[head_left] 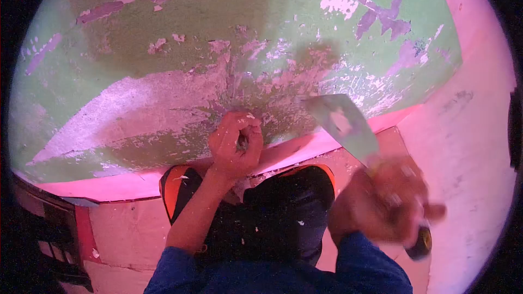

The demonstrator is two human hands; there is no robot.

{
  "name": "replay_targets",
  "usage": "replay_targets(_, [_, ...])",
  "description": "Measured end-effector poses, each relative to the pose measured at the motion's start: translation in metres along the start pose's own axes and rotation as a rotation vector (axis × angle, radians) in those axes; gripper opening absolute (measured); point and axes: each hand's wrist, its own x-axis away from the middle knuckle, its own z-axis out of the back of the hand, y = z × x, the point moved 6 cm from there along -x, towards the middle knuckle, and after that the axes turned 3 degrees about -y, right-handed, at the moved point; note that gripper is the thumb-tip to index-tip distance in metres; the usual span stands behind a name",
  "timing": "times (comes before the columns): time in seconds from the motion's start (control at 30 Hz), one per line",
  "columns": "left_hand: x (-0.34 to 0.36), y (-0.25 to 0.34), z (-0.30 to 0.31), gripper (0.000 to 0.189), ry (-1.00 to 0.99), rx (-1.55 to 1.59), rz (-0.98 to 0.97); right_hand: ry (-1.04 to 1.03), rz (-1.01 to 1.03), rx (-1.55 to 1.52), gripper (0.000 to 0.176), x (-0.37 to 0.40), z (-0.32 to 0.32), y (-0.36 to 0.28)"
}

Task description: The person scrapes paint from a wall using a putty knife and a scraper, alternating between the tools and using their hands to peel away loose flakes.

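My right hand [381, 201] grips the dark handle of a wide metal scraper [343, 125]. Its blade tilts up and left, with its edge against the green wall [163, 38] where the paint is flaking. The right hand is blurred. My left hand [235, 144] rests as a loose fist against the lower part of the wall, on a patch scraped down to grey plaster [136, 109]. Whether it holds something small I cannot tell. Both forearms wear blue sleeves.
A pink skirting band [109, 188] runs along the foot of the wall. My knees in dark trousers [283, 207] and an orange-edged shoe [177, 185] sit just below it. A pale side wall [468, 147] rises at right. A dark object [54, 234] lies at lower left.
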Motion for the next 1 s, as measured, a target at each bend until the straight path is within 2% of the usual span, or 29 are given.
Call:
replay_targets(0.03, [-0.001, 0.002, 0.0, 0.015, 0.005, 0.006, -0.016, 0.337, -0.204, -0.917, 0.02, 0.036, 0.052, 0.028])
replay_targets(0.07, [0.0, 0.003, 0.0, 0.015, 0.001, 0.005, -0.01, 0.688, -0.405, -1.83, 0.025, 0.07, 0.064, 0.052])
replay_targets(0.13, [0.0, 0.002, -0.002, 0.015, -0.008, 0.032, 0.041, 0.717, -0.391, -1.834, 0.025, 0.078, 0.069, 0.05])
replay_targets(0.23, [-0.001, 0.003, 0.002, 0.014, 0.015, 0.012, -0.027, 0.771, -0.411, -1.854, 0.024, 0.074, 0.076, 0.066])
replay_targets(0.33, [-0.001, -0.004, 0.004, 0.013, 0.013, 0.029, 0.04, 0.886, -0.409, -1.849, 0.024, 0.084, 0.082, 0.068])
replay_targets(0.53, [-0.003, 0.0, 0.004, 0.012, 0.018, -0.005, -0.003, 1.061, -0.42, -1.834, 0.022, 0.085, 0.088, 0.077])
replay_targets(0.57, [-0.002, 0.001, 0.004, 0.012, 0.012, -0.006, -0.007, 1.062, -0.414, -1.839, 0.022, 0.082, 0.073, 0.075])
replay_targets(0.67, [0.0, -0.002, 0.002, 0.012, 0.016, 0.012, 0.014, 0.902, -0.339, -0.536, 0.042, 0.049, 0.027, 0.052])
replay_targets(0.7, [0.0, -0.001, 0.002, 0.012, 0.003, 0.019, 0.012, 0.904, -0.34, -0.533, 0.042, 0.043, 0.026, 0.054])
replay_targets(0.83, [-0.001, 0.002, -0.003, 0.013, -0.021, 0.022, 0.029, 0.415, -0.345, 0.21, 0.031, 0.006, 0.013, 0.039])
replay_targets(0.93, [0.001, 0.006, -0.004, 0.013, 0.001, 0.035, -0.023, -0.005, -0.319, 0.737, 0.023, -0.015, -0.006, 0.045])
replay_targets(1.0, [0.0, 0.003, -0.006, 0.013, -0.011, 0.037, 0.007, -0.299, -0.306, 1.081, 0.02, -0.017, -0.018, 0.047])
